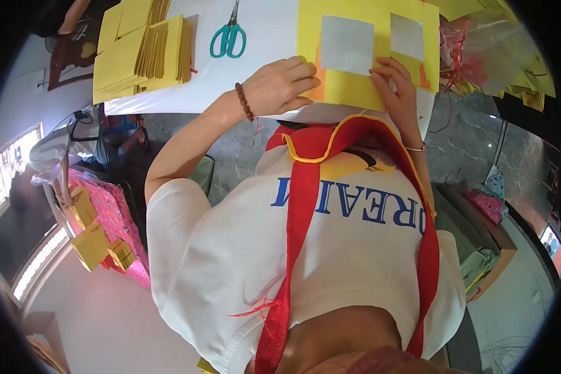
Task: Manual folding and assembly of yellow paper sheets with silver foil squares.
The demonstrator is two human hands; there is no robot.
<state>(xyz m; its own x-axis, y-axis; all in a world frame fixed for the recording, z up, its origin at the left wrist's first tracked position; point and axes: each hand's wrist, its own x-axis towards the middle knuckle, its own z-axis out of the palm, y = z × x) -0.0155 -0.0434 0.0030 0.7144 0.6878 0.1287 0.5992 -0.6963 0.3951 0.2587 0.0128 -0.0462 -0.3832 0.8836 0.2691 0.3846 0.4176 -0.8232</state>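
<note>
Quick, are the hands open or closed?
Left hand: curled at the left edge of the yellow paper; can't tell if gripping.
Right hand: partly open, touching the paper.

Out there I see teal-handled scissors [232, 28] on the white counter [268, 28], a co-worker [59, 148] beside pink patterned cloth [123, 218].
</note>
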